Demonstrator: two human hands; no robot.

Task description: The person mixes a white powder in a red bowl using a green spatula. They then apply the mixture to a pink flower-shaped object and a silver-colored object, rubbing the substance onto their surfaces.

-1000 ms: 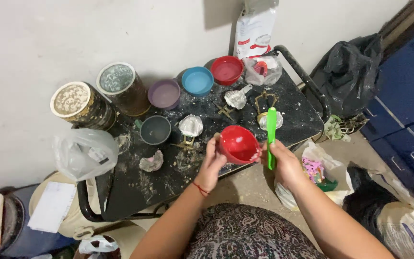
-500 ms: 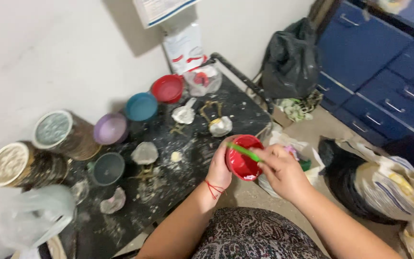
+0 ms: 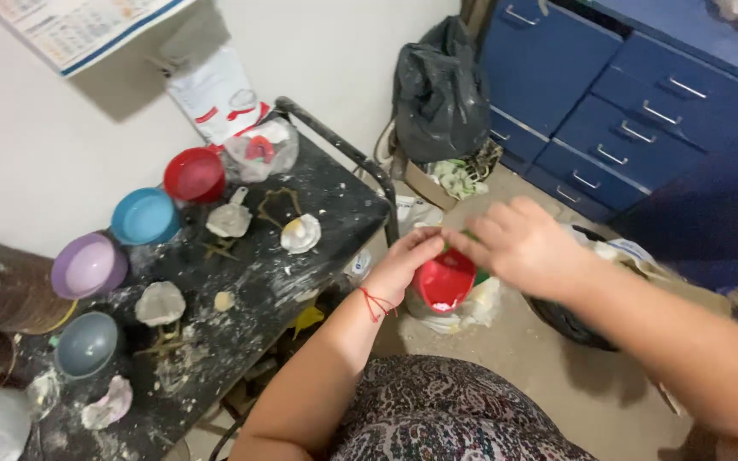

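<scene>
My left hand (image 3: 405,263) holds a small red bowl (image 3: 443,282) off the right side of a black, plaster-spattered table (image 3: 326,201), tilted over a white bag on the floor. White residue shows inside the bowl. My right hand (image 3: 518,243) is over the bowl's rim, gripping a green tool (image 3: 475,275) that is mostly hidden under the fingers. A red thread circles my left wrist.
On the table stand red (image 3: 194,173), blue (image 3: 143,216), purple (image 3: 88,265) and grey-blue (image 3: 85,344) bowls, white plaster moulds (image 3: 300,232) and tins at the left. A black bag (image 3: 442,90) and blue drawers (image 3: 625,111) are at the right.
Both hands carried the red bowl from above the table rightward and off its edge. The view swung right, bringing the drawers and floor into sight.
</scene>
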